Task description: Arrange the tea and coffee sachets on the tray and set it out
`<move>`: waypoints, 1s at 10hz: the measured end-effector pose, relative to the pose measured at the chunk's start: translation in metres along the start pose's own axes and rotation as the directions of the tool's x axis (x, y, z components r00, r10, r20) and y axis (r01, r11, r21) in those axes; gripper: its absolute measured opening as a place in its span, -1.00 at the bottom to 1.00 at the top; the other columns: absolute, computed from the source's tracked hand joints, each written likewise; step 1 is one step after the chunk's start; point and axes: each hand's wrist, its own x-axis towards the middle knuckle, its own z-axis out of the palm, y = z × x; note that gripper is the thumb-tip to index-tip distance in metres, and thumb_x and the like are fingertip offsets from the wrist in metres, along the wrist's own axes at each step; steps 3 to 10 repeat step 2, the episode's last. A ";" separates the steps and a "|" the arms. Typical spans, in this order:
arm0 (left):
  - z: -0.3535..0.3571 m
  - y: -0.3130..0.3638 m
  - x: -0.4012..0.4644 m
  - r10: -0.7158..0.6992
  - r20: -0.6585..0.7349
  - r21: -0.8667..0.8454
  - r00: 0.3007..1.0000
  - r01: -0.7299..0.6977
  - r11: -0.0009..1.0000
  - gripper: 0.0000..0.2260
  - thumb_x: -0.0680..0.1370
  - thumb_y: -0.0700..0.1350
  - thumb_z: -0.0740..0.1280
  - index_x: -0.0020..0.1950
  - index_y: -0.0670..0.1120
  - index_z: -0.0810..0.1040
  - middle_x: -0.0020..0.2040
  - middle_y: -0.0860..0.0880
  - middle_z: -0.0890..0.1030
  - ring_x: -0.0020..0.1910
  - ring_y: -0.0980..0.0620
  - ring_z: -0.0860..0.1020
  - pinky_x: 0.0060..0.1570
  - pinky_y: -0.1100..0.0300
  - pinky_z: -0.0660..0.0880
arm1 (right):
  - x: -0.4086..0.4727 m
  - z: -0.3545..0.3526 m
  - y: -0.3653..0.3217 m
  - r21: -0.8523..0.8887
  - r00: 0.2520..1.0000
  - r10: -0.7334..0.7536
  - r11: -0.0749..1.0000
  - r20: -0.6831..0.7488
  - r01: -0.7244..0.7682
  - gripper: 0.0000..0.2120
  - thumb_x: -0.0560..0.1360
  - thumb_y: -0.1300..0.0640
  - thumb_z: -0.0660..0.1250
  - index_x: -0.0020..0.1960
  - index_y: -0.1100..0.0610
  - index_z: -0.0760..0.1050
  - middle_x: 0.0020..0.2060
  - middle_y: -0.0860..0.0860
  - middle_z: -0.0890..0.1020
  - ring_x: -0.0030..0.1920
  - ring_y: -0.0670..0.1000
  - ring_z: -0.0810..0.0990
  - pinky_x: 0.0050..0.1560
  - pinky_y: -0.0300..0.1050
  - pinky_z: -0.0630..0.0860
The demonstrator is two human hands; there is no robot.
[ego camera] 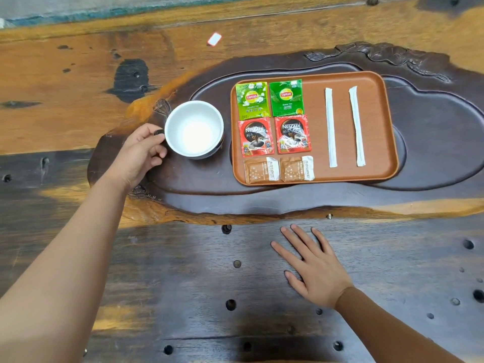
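Tray (348, 176) long axis left-right (sachets (273, 129) upright); left hand (142, 153) grips cup (194, 128).

- We see 2 bare hands, left hand (142, 153) and right hand (313, 268), with no rings or watch.
- We note a snug tan-brown sleeve (387, 328) reaching the right wrist.

Soft, even daylight; pale glare streaks the dark wooden table (183, 258) near its front edge. Wide-angle bending curves the far edge, and detail is slightly soft.
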 end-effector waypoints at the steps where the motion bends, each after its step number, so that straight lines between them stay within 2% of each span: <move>1: 0.000 0.002 -0.005 -0.004 -0.101 -0.053 0.995 -0.002 0.999 -0.87 0.57 -0.15 0.19 -0.03 0.03 0.51 -0.17 0.04 0.50 -0.41 0.14 0.45 -0.49 0.35 0.29 | -0.001 -0.003 -0.001 -0.001 1.000 -0.006 1.000 -0.015 0.006 -0.47 0.54 -0.15 -0.04 0.48 -0.05 0.18 0.47 0.08 0.25 0.48 0.09 0.11 0.38 0.21 0.11; 2: 0.002 -0.005 -0.028 0.045 -0.358 -0.098 0.933 -0.086 0.991 -0.91 0.55 -0.06 0.21 -0.01 0.06 0.50 -0.09 0.07 0.56 -0.40 0.15 0.44 -0.44 0.34 0.33 | 0.000 -0.002 -0.001 0.014 1.000 -0.006 1.000 -0.028 0.007 -0.47 0.53 -0.14 0.06 0.48 -0.05 0.18 0.47 0.08 0.25 0.48 0.09 0.11 0.37 0.21 0.11; 10: 0.002 -0.005 -0.028 0.045 -0.358 -0.098 0.933 -0.086 0.991 -0.91 0.55 -0.06 0.21 -0.01 0.06 0.50 -0.09 0.07 0.56 -0.40 0.15 0.44 -0.44 0.34 0.33 | 0.000 -0.002 -0.001 0.014 1.000 -0.006 1.000 -0.028 0.007 -0.47 0.53 -0.14 0.06 0.48 -0.05 0.18 0.47 0.08 0.25 0.48 0.09 0.11 0.37 0.21 0.11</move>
